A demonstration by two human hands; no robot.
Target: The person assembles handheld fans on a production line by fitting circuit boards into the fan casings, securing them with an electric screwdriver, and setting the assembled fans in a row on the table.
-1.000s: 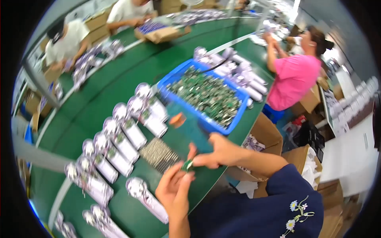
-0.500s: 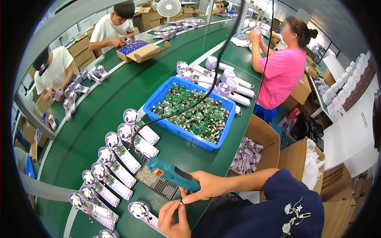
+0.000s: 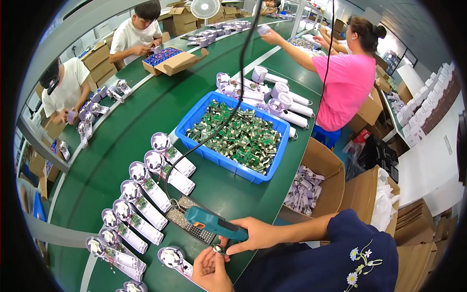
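Head view, worker's own hands, low centre of picture.

Right hand (image 3: 255, 233): closed round the handle of a teal electric screwdriver (image 3: 210, 223), black cord rising from it. A second ago the tool lay lower and nearer the body; it now lies level, tip pointing left over a perforated metal mat (image 3: 187, 220).

Left hand (image 3: 211, 270): fingers pinched on a small green circuit board (image 3: 219, 249), held just under the right-hand fingertips. Half a second ago the same small part sat between both hands; it has stayed there, so the fitting work reads as ongoing, not finished.

Green conveyor table (image 3: 121, 131): carries a diagonal row of white handheld fan units (image 3: 155, 168), open, boards showing. One further fan unit (image 3: 172, 258) lies just beside the left hand.

Blue plastic bin (image 3: 228, 168): heaped with green boards, beyond the mat.

Cardboard carton (image 3: 321, 170): right of table edge, holding pale parts.

Other persons: seated across the table, and one in pink on the right, each handling parts.
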